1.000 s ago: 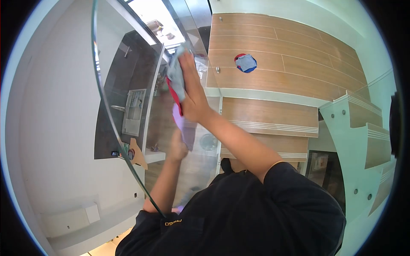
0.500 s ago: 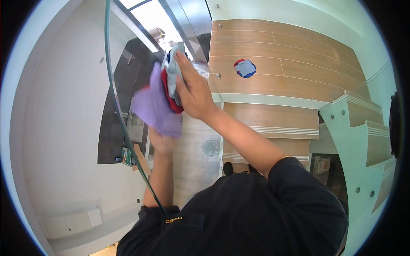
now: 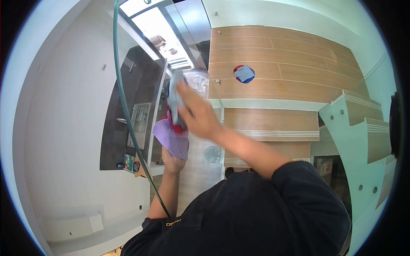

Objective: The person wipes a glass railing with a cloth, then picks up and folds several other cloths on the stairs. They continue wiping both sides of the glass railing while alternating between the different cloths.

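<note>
A tall curved glass panel (image 3: pixel 124 98) stands edge-on before me, beside a staircase. My right hand (image 3: pixel 198 113) presses a grey and red cloth (image 3: pixel 176 102) flat against the near face of the glass. My left hand (image 3: pixel 172 163) reaches round the other side of the panel and holds a purple cloth (image 3: pixel 172 138) against it, just below and behind the grey one. The two cloths overlap with the glass between them.
Wooden stair treads (image 3: pixel 273 123) with white risers drop away to the right, and a wooden landing (image 3: pixel 290 68) lies beyond. A small bundle of red and blue cloth (image 3: pixel 244 73) lies on the landing. White walls and a dark cabinet show far below on the left.
Both hands have slid down the glass. The purple cloth, spread wide to the left half a second ago, is now bunched lower under the grey and red cloth.
</note>
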### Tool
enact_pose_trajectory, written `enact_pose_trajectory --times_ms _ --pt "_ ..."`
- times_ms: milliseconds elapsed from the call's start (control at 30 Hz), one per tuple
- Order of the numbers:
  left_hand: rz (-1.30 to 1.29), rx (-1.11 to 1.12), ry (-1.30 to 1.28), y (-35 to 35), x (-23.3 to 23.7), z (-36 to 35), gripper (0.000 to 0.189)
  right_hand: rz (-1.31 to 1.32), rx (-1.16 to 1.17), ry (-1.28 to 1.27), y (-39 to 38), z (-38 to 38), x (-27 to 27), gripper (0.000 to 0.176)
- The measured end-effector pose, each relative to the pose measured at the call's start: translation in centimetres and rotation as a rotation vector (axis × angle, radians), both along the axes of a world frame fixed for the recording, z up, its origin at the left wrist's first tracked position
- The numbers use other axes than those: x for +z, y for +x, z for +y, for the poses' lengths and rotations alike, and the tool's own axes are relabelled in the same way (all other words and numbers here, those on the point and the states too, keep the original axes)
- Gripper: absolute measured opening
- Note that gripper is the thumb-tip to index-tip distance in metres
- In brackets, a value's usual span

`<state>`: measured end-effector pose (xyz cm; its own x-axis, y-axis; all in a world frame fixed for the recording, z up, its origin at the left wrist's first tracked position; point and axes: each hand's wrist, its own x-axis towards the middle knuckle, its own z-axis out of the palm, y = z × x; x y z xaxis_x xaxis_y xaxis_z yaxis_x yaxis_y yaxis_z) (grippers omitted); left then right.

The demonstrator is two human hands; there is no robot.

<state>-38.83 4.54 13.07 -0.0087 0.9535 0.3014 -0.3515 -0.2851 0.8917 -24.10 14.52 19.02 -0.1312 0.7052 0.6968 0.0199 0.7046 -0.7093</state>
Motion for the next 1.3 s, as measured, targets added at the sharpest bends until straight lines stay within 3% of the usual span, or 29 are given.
enact_pose_trajectory --times_ms 167,300,367,533,600,667,700,733,800,933,1033,1133,1233,1300 --pt "-0.09 0.025 0.02 1.3 1.5 0.2 0.053 -0.068 0.015 0.037 0.4 -3.5 -3.1 0.042" --pt "0.081 0.116 0.044 0.6 0.4 -0.1 0.056 -0.026 -0.137 0.098 -0.1 2.8 1.3 0.038" --pt "0.059 0.092 0.046 0.2 0.2 0.0 0.056 0.003 -0.081 0.061 0.3 3.1 2.4 0.037" --pt "-0.282 0.123 -0.031 2.5 2.3 0.5 0.053 -0.006 0.002 0.037 1.4 -0.9 -1.3 0.033" --pt "-0.197 -0.102 0.129 0.1 0.1 1.4 0.052 -0.01 0.021 0.013 1.4 -0.8 -2.8 0.042" --pt "-0.082 -0.108 0.111 -1.1 -0.1 0.4 0.053 0.04 -0.005 -0.06 2.0 -0.5 -1.4 0.051" --pt "-0.018 0.006 0.036 -0.4 0.4 0.2 0.053 -0.112 -0.028 -0.141 2.2 -0.3 -0.5 0.064" --pt "0.042 0.12 -0.033 0.1 0.9 0.1 0.053 -0.18 -0.063 -0.146 1.8 0.0 0.1 0.066" --pt "0.069 0.105 -0.053 0.6 1.7 0.0 0.054 -0.334 -0.133 -0.144 1.1 0.6 1.1 0.069" --pt "-0.047 0.155 -0.115 1.0 1.8 0.1 0.054 -0.225 -0.081 -0.144 0.8 0.9 0.7 0.066" --pt "-0.096 0.071 -0.105 0.5 1.6 0.0 0.052 -0.145 -0.073 -0.12 0.7 0.6 0.3 0.062" --pt "0.112 0.213 -0.069 1.2 1.6 0.0 0.051 -0.123 -0.02 -0.138 1.1 0.7 0.7 0.061" --pt "0.508 0.291 0.005 0.6 3.1 1.7 0.049 -0.142 0.037 -0.146 2.2 0.6 0.8 0.061" --pt "0.083 0.052 -0.004 0.2 6.0 4.7 0.046 -0.128 0.061 -0.14 2.2 0.3 0.0 0.061"
